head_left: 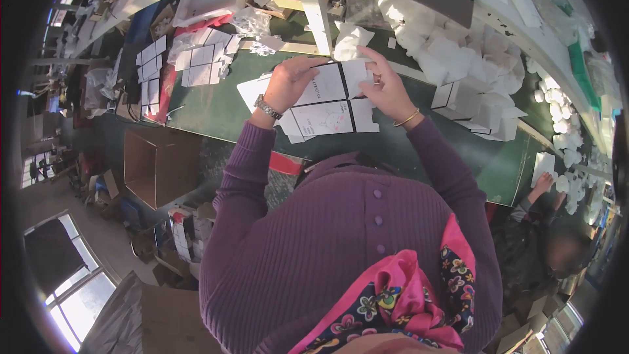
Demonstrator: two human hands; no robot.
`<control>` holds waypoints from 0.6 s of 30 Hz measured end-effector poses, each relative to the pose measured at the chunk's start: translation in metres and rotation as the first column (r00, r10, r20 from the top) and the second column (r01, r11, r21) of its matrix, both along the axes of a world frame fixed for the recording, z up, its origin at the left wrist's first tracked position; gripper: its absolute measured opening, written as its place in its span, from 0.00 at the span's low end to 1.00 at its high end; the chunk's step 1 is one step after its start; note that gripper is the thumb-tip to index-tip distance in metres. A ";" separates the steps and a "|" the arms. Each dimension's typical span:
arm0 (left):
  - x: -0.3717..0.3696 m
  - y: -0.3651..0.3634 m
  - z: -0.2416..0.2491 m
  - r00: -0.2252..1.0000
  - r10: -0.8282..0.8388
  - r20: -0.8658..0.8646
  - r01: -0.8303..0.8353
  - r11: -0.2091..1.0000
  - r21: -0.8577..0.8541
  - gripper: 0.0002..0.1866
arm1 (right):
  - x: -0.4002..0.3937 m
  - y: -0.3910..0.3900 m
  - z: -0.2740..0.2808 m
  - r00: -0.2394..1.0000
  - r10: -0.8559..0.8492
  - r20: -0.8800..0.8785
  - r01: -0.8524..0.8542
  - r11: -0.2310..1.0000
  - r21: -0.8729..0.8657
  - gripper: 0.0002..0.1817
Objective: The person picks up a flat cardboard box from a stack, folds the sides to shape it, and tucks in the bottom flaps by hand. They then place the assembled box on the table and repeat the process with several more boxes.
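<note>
A flat white printed carton [322, 118] with black bands, lettering and a small pink-and-grey picture lies before me on the green table. My left hand [293, 83] is closed on its far left part, thumb on top and fingers along the far edge. At the far right end, my right hand [388, 88] pinches a white flap between thumb and fingers, with the index finger raised. Some white card edges show under the carton at the left. The undersides of both grips are hidden.
More flat cartons [202, 60] lie at the table's left. Folded white boxes [473, 106] stand at the right, below a heap of white padding [452, 42]. A white post [312, 10] rises at the far edge. An open cardboard box [161, 165] is at the left. Another person's hand [542, 185] is at far right.
</note>
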State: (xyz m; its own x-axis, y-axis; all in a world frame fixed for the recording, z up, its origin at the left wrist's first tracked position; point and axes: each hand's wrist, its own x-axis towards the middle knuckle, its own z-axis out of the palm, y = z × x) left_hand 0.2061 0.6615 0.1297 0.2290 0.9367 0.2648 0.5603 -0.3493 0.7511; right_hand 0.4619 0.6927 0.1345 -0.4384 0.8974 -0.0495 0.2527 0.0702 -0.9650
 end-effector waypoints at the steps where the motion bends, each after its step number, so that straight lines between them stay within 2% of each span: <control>1: 0.005 -0.004 0.011 0.997 0.072 0.035 -0.071 0.997 -0.030 0.12 | 0.002 -0.002 0.015 0.999 0.032 -0.020 -0.033 0.998 -0.045 0.34; 3: 0.012 -0.013 0.028 0.979 0.186 0.086 -0.179 0.981 -0.078 0.13 | 0.004 -0.005 0.034 0.995 0.085 -0.051 -0.091 0.990 -0.112 0.31; 5: 0.018 -0.022 0.032 0.963 0.239 0.128 -0.224 0.967 -0.125 0.07 | 0.007 -0.003 0.021 0.985 0.165 -0.043 -0.158 0.978 0.136 0.25; 6: 0.021 -0.027 0.032 0.957 0.255 0.138 -0.236 0.962 -0.139 0.05 | 0.010 -0.003 0.014 0.982 0.187 -0.039 -0.176 0.965 0.195 0.24; 9: 0.030 -0.041 0.027 0.954 0.269 0.136 -0.245 0.955 -0.169 0.02 | 0.021 -0.002 0.002 0.958 0.265 0.106 -0.284 0.915 0.285 0.16; 12: 0.034 -0.057 0.023 0.974 0.209 0.092 -0.202 0.976 -0.080 0.05 | 0.026 -0.004 0.009 0.942 0.308 0.136 -0.337 0.867 0.368 0.17; 14: 0.040 -0.072 0.029 0.985 0.128 -0.112 -0.140 0.985 -0.099 0.30 | 0.026 -0.004 0.019 0.934 0.322 0.154 -0.348 0.723 0.597 0.19; 15: 0.044 -0.079 0.030 0.981 0.109 -0.163 -0.127 0.986 -0.104 0.36 | 0.025 -0.005 0.023 0.932 0.326 0.159 -0.347 0.677 0.649 0.19; 17: 0.052 -0.092 0.031 0.964 -0.064 -0.258 0.004 0.974 -0.228 0.60 | 0.018 -0.005 0.029 0.927 0.338 0.159 -0.341 0.592 0.730 0.14; 18: 0.057 -0.099 0.033 0.954 -0.107 -0.279 0.032 0.965 -0.260 0.66 | 0.015 -0.006 0.029 0.926 0.343 0.158 -0.339 0.569 0.749 0.13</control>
State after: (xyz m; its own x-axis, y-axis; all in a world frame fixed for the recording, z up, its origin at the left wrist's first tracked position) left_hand 0.2636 0.5629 0.1627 0.3268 0.9430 -0.0630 0.7469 -0.2168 0.6286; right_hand 0.4773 0.6863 0.1634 -0.7184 0.3969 0.5713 0.0488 0.8480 -0.5278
